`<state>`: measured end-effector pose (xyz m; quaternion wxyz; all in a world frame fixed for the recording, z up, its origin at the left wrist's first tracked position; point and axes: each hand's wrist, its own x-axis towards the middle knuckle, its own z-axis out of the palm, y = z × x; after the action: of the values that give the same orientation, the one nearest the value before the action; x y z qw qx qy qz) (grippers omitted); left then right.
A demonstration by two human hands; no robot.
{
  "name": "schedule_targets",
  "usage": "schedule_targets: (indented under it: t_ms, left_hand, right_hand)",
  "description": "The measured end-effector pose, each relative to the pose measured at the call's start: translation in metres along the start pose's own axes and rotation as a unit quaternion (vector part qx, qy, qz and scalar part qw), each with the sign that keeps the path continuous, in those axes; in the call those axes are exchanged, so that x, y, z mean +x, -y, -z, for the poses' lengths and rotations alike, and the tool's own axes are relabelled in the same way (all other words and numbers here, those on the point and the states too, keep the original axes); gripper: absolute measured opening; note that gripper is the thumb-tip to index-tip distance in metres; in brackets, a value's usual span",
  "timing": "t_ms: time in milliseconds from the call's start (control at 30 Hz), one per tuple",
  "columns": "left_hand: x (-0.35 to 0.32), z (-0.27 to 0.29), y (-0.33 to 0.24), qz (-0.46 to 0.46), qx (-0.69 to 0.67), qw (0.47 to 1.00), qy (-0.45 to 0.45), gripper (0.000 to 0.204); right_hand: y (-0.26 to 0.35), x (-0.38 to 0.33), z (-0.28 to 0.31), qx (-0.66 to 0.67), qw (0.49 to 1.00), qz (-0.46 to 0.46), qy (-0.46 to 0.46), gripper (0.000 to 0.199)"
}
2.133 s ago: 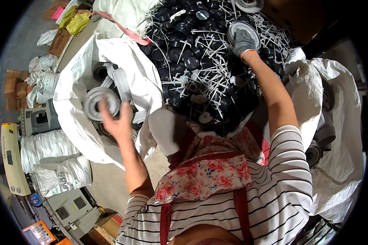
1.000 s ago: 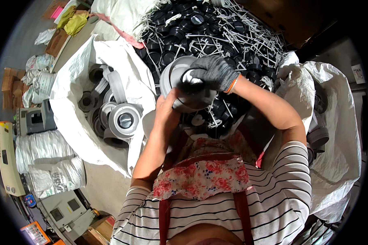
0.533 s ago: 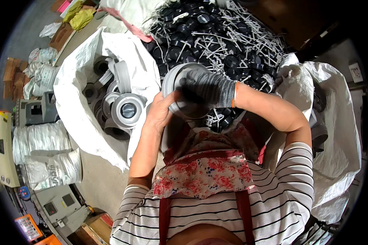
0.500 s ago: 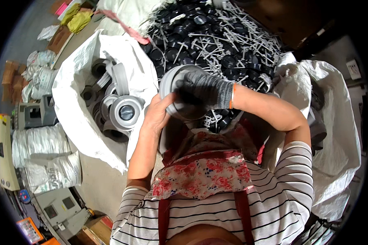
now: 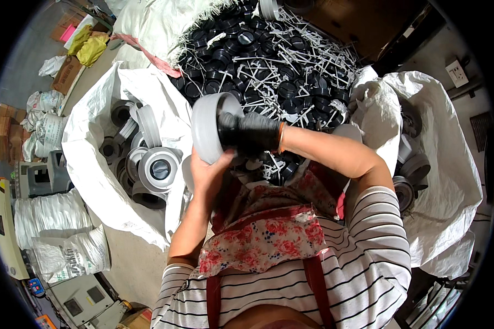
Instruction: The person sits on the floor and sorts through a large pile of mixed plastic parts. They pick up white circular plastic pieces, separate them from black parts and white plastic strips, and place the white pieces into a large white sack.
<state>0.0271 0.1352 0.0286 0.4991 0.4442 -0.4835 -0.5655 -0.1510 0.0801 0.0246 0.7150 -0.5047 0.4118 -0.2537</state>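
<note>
A round grey plastic pipe fitting (image 5: pixel 203 130) is held up in front of me, its open end turned to the right. My left hand (image 5: pixel 207 171), bare, is closed around its lower rim, with the thumb toward the opening. My right hand (image 5: pixel 251 132), in a dark grey knitted glove with an orange cuff, reaches into that opening. Its fingers are hidden inside and smeared by motion, so I cannot see what they grip. Beyond both hands lies a heap of black round plastic caps (image 5: pixel 219 57), strewn with thin white plastic sticks (image 5: pixel 318 60).
On the left an open white woven sack (image 5: pixel 88 118) contains several grey fittings (image 5: pixel 159 169), one with a black cap in its centre. Another white sack (image 5: pixel 442 192) on the right holds more grey fittings (image 5: pixel 415 168). Folded white sacks (image 5: pixel 52 216) and a grey machine (image 5: pixel 85 293) stand farther left.
The fitting has turned so that its open end faces right and its outer wall shows more. Both hands stay at it, and the right hand has shifted slightly. The whole view has moved a little.
</note>
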Motion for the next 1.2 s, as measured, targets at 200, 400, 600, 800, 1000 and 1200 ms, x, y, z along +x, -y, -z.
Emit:
schedule_targets:
  t_ms: [200, 400, 600, 800, 1000, 1200]
  left_hand:
    - [-0.009, 0.014, -0.006, -0.023, 0.154, 0.988, -0.024, 0.062]
    - [0.009, 0.065, -0.039, -0.189, 0.398, 0.884, -0.159, 0.072]
    - [0.047, 0.107, -0.068, -0.243, 0.293, 0.88, -0.284, 0.068]
    - [0.08, 0.032, 0.0, -0.136, 0.223, 0.957, -0.128, 0.053]
    - [0.121, -0.01, 0.058, -0.174, 0.322, 0.931, -0.001, 0.046]
    - [0.124, -0.027, 0.058, -0.05, 0.324, 0.943, 0.063, 0.046]
  right_hand:
    - [-0.039, 0.027, 0.002, -0.34, 0.845, 0.411, -0.048, 0.04]
    - [-0.046, 0.031, 0.013, -0.166, 0.954, 0.242, 0.056, 0.052]
    - [0.002, 0.024, 0.079, -0.373, 0.907, 0.075, -0.182, 0.06]
    - [0.031, 0.075, 0.192, -0.539, 0.776, 0.07, -0.32, 0.066]
    - [0.07, 0.141, 0.292, -0.478, 0.785, 0.032, -0.393, 0.06]
    - [0.041, 0.26, 0.421, -0.422, 0.756, 0.057, -0.496, 0.08]
